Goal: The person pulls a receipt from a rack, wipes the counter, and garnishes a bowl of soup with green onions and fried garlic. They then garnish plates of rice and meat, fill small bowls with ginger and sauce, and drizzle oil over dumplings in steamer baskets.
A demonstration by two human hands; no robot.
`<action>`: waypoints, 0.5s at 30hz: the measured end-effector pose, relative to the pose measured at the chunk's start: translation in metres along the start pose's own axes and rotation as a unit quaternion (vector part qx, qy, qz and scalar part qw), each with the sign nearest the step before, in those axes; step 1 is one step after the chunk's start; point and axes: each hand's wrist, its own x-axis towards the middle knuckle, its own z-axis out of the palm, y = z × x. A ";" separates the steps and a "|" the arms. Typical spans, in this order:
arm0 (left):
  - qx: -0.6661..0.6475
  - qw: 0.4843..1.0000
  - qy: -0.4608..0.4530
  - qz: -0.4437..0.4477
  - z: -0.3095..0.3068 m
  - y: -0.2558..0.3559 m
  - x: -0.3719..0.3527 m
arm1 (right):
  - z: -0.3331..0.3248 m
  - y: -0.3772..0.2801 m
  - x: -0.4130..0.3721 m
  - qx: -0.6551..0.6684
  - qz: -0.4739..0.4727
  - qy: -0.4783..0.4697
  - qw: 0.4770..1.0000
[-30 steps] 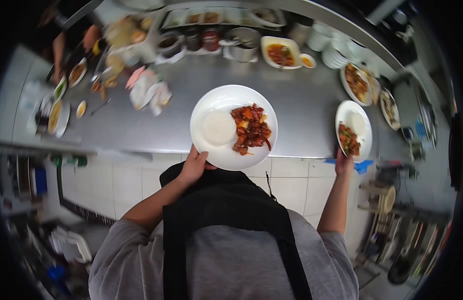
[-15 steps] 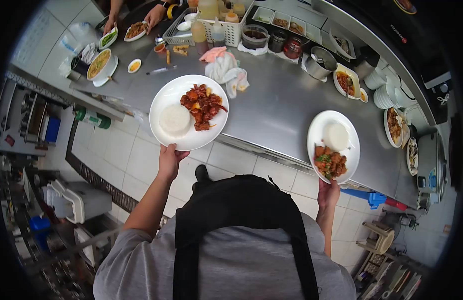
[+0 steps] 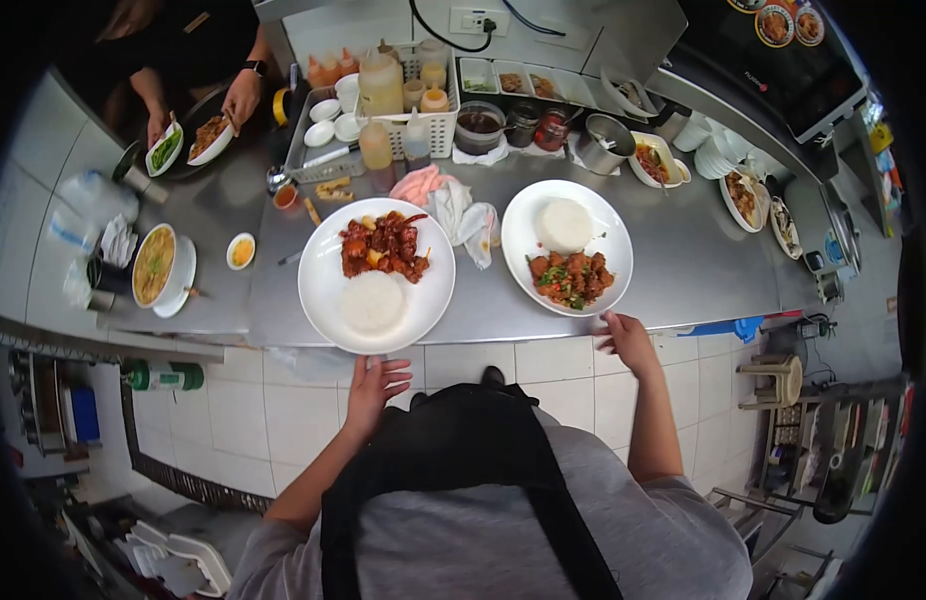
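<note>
Two white plates lie on the steel counter in front of me. The left plate carries a mound of white rice and dark red glazed chunks. On the right plate are another rice mound and brown pieces with green and red bits. My left hand is just below the left plate's near rim, fingers spread, holding nothing. Close to the right plate's lower right rim, my right hand is empty with its fingers apart.
Pink and white cloths lie behind and between the plates. Sauce bottles and a basket stand at the back. A soup bowl is at left. Another person's hands hold dishes at the far left.
Both plates have come onto the counter, the right one moving left toward the other. My hands have let go of them and opened. My view has shifted, showing more of the other person.
</note>
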 end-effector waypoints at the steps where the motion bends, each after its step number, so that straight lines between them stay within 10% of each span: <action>1: -0.015 0.999 0.034 0.008 -0.008 0.005 0.006 | -0.008 -0.011 0.000 -0.112 -0.055 0.059 0.990; 8: -0.008 0.990 0.133 0.044 -0.008 0.041 0.024 | -0.029 -0.218 0.131 -0.272 -0.390 0.236 0.847; 15: 0.015 0.986 0.165 -0.002 -0.001 0.053 0.046 | 0.002 -0.326 0.383 -0.513 -0.239 0.267 0.780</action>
